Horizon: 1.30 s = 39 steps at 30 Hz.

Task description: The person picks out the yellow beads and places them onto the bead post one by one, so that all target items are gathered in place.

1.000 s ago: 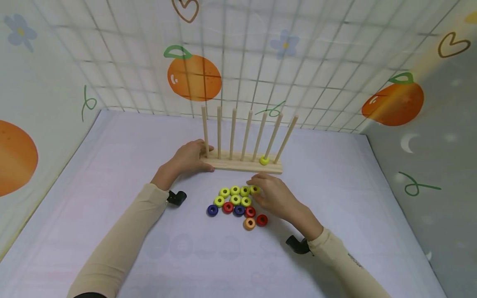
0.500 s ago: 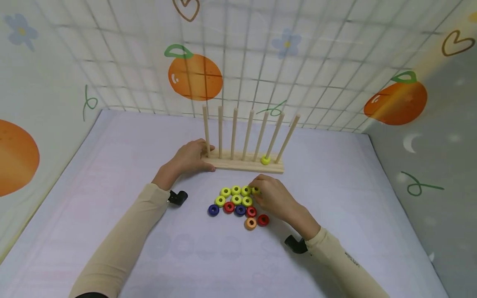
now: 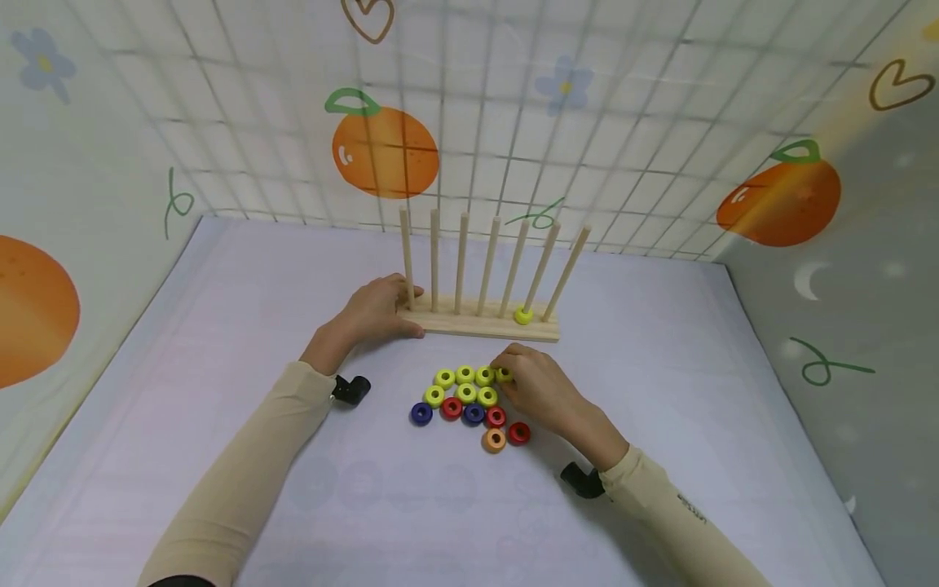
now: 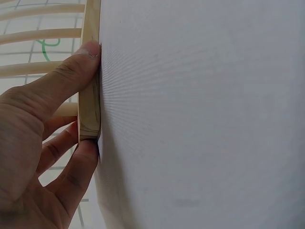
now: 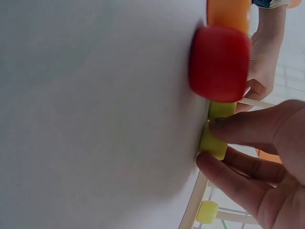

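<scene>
A wooden peg rack [image 3: 484, 328] with a row of several upright dowels stands on the white cloth. My left hand [image 3: 370, 311] grips its left end, thumb along the front edge and fingers round the end of the base. One yellow ring bead [image 3: 523, 315] sits at the foot of the second dowel from the right. In front of the rack, my right hand [image 3: 541, 389] pinches another yellow bead [image 5: 213, 142] between thumb and fingers, low at the cloth. That bead is at the right end of a row of yellow beads [image 3: 465, 374] and partly hidden by the fingertips.
Nearer me lie dark blue beads [image 3: 421, 414], red beads [image 3: 519, 433] and one orange bead [image 3: 495, 440]. A printed curtain [image 3: 484, 106] with grid lines rises behind the rack. Black wrist cameras [image 3: 583, 481] sit close over the cloth at both cuffs.
My right fingers have closed in on the yellow bead at the row's right end. My left hand has stayed on the rack. The whole head view has shifted very slightly.
</scene>
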{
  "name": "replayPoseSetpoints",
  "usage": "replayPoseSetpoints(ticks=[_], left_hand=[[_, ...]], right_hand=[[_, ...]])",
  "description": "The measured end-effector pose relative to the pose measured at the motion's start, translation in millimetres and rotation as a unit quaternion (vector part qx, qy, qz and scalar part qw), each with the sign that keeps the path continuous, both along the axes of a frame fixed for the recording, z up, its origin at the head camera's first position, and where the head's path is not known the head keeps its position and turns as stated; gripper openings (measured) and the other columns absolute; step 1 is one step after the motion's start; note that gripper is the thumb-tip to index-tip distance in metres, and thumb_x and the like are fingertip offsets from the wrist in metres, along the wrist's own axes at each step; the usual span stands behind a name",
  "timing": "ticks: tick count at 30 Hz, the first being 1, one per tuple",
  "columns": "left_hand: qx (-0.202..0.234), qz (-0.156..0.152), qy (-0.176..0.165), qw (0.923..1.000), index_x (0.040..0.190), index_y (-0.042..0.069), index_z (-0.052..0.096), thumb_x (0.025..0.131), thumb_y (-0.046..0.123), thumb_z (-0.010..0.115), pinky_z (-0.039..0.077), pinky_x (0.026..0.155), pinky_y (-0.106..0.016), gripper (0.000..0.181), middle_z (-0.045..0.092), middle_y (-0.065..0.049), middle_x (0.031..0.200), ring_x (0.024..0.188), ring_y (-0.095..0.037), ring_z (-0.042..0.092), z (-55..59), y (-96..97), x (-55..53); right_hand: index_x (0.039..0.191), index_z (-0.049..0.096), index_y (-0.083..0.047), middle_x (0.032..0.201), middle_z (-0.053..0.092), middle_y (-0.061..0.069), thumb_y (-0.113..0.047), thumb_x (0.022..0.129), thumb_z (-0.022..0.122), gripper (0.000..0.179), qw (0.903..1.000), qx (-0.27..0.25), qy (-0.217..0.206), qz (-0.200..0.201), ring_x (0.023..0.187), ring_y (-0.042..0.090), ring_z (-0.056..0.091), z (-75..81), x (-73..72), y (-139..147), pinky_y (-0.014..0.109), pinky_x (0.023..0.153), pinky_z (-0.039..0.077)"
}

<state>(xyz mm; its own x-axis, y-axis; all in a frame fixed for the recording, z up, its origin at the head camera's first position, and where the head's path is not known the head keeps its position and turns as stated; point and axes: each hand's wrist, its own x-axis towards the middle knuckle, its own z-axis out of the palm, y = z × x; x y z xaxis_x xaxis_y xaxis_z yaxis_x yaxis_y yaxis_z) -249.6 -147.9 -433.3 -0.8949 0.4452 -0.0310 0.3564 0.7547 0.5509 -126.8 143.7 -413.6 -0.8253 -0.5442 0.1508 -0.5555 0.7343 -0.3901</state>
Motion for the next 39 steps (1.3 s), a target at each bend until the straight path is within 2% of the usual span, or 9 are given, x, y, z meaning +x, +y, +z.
replayPoseSetpoints(ticks=[11,19,39], left_hand=[[0.006,0.006,-0.007,0.9999,0.136,0.010,0.063,0.073,0.042,0.090,0.042,0.082,-0.040,0.076,0.060,-0.005,0.121,0.096,-0.024,0.052,0.5,1.1,0.1],[-0.004,0.005,-0.009,0.9999,0.138,0.010,0.061,0.073,0.043,0.089,0.043,0.085,-0.041,0.078,0.059,-0.006,0.123,0.099,-0.024,0.052,1.3,1.2,0.5],[-0.008,-0.002,0.000,1.0000,0.138,0.010,0.061,0.074,0.043,0.088,0.043,0.088,-0.043,0.077,0.060,-0.007,0.124,0.103,-0.025,0.053,1.6,0.7,0.0]], right_hand=[[0.105,0.076,0.000,0.103,0.070,0.009,0.005,0.081,0.077,0.024,0.9999,0.009,0.009,-0.004,0.093,0.022,0.068,-1.1,1.2,0,0.033,0.078,0.055],[0.105,0.075,0.002,0.103,0.070,0.011,0.005,0.080,0.077,0.024,0.9997,0.011,0.020,-0.001,0.094,0.024,0.068,1.5,2.3,2,0.034,0.078,0.056],[0.107,0.074,0.003,0.103,0.069,0.010,0.006,0.082,0.075,0.026,0.9990,-0.002,0.044,-0.004,0.090,0.023,0.068,24.4,7.6,3,0.033,0.073,0.055]])
